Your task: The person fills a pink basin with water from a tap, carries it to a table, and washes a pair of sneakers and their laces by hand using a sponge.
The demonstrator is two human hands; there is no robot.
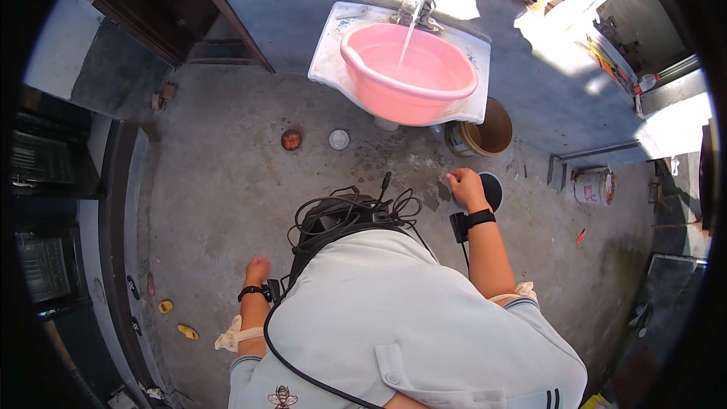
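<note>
A pink plastic basin [412, 103] rests in a white ceramic washbasin [326, 65] ahead of me. From the metal faucet [417, 14] a stream of water runs into the pink basin, which holds water. My right hand [470, 188] is short of the washbasin, loosely curled, with no object visible in it. Below that hand a round black-topped object [493, 190] shows on the floor, partly covered. Down at my left side, my left hand [258, 271] is blurred and apart from the basin; its fingers are hard to make out.
A large tan bucket [494, 128] lies tilted beneath the washbasin's right side. Two small round containers, one reddish [291, 140] and one pale [339, 139], sit on the concrete floor. Black cables [341, 204] bunch at my waist. Yellow slippers [188, 332] and a white pail [593, 187] stand farther out.
</note>
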